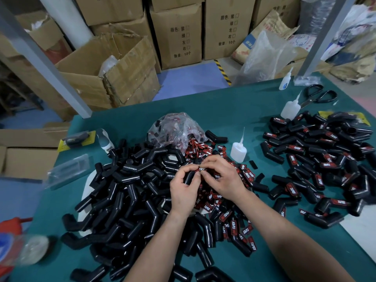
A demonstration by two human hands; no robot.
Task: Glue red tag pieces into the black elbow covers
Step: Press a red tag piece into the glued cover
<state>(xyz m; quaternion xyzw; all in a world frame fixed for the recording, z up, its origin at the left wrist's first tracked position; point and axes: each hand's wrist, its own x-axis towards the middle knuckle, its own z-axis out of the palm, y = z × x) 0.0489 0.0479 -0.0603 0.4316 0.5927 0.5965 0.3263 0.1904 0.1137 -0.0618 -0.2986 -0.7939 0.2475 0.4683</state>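
Red tag pinched between fingers of both hands.

A green-covered worktop stands between two grey metal posts. Beyond it, printed cardboard cartons are stacked high along the back, with one torn open carton at left. A yellow-and-black hazard stripe borders the blue floor. The light is even.
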